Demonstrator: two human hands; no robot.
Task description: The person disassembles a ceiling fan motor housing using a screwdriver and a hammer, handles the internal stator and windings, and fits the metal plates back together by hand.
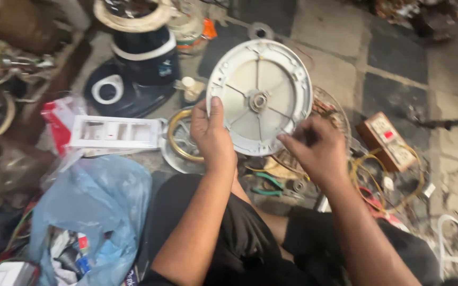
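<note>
Head view shows the left hand clamped on the round white motor cover at its seven o'clock rim, thumb on the inner face. Held tilted above the floor, the cover faces the person. At five o'clock the right hand, fingers curled, touches the rim, holding nothing.

Dim, even indoor light with soft shadows, no glare; slightly soft throughout, darker and blurrier toward the edges.
</note>
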